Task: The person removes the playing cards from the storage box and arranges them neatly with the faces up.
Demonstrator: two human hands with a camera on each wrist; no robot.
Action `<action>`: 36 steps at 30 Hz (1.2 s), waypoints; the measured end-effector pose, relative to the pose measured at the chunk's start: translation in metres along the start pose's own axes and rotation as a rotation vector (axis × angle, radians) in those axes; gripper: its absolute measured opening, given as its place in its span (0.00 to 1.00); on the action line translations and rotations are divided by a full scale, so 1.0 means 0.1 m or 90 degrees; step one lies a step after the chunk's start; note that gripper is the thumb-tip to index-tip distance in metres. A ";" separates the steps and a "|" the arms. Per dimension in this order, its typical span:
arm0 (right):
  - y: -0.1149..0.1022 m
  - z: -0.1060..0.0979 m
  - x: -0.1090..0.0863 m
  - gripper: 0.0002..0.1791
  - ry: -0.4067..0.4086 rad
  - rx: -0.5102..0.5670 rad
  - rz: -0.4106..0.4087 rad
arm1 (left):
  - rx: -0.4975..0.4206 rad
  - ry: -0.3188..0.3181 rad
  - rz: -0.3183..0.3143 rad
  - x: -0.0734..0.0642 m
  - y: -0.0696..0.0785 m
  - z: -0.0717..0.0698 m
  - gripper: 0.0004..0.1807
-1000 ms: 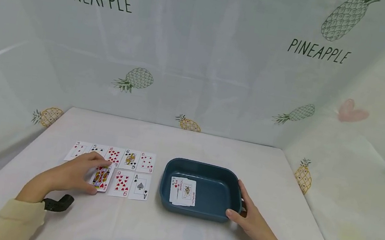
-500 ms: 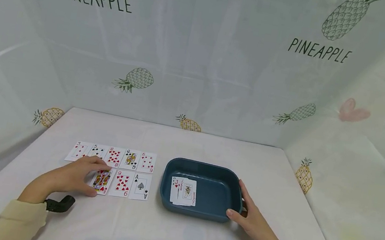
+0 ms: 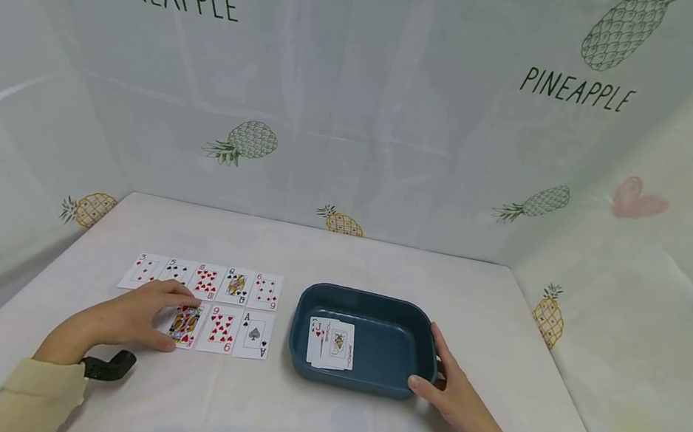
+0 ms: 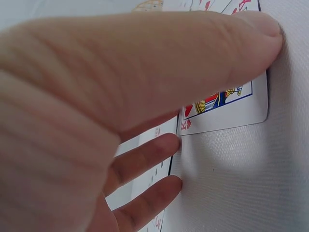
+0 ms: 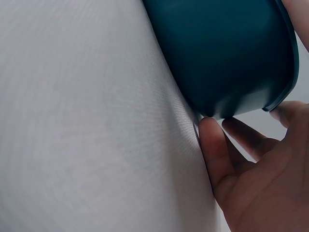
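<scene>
My left hand [image 3: 132,318] spans a king of hearts [image 3: 185,325], its thumb at the near edge and a fingertip at the far edge. The king lies at the left end of the front row, beside a nine of hearts [image 3: 221,329] and an ace of spades [image 3: 253,335]. In the left wrist view the thumb covers much of the king [image 4: 224,99]. On the right, my right hand [image 3: 460,401] grips the end of a dark blue rectangular dish [image 3: 389,383], thumb on the near side and fingers round the far side. Several overlapping cards [image 3: 330,344] lie inside the dish at its left.
Behind the front row runs a back row of face-up cards, including a queen [image 3: 235,286], a red ten [image 3: 206,282] and a red six [image 3: 265,292]. The white-covered table [image 3: 328,430] meets a pineapple-printed curtain [image 3: 398,141] at the back and sides.
The king of hearts has come down slightly toward me and now lies flat in line with the front row, my left hand staying at it. My right hand and the dish hold still.
</scene>
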State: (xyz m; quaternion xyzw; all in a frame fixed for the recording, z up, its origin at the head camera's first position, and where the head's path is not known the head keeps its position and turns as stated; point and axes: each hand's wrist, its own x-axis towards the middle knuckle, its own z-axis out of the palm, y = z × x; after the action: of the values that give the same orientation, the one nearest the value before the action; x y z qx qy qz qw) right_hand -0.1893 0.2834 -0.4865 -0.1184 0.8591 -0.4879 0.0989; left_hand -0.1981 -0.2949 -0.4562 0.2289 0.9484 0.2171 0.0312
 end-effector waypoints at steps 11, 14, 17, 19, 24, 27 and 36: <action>0.01 0.01 0.01 0.55 0.000 0.011 -0.017 | -0.008 0.069 0.014 0.16 0.12 -0.02 0.41; 0.00 0.02 0.01 0.55 0.002 0.009 -0.012 | -0.013 0.083 0.024 0.29 0.26 -0.03 0.42; 0.00 0.02 0.00 0.55 0.003 0.013 -0.009 | 0.001 0.079 0.053 0.46 0.45 -0.03 0.42; 0.00 0.01 0.00 0.55 0.002 0.016 -0.008 | 0.013 0.064 0.067 0.56 0.60 -0.04 0.42; -0.01 0.00 -0.01 0.55 0.000 0.018 -0.011 | 0.002 0.031 0.097 0.79 1.00 -0.04 0.43; -0.02 0.01 -0.02 0.56 0.002 0.016 -0.010 | 0.000 0.015 0.125 0.91 1.22 -0.01 0.43; 0.00 0.02 -0.01 0.56 0.007 0.015 -0.003 | 0.067 -0.066 0.196 1.29 1.70 0.32 0.43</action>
State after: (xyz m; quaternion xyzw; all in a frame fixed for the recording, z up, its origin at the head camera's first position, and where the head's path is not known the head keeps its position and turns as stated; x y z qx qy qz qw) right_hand -0.1876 0.2822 -0.4875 -0.1163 0.8537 -0.4987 0.0945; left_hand -0.2372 -0.0881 -0.4075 0.3836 0.9094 0.1574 0.0342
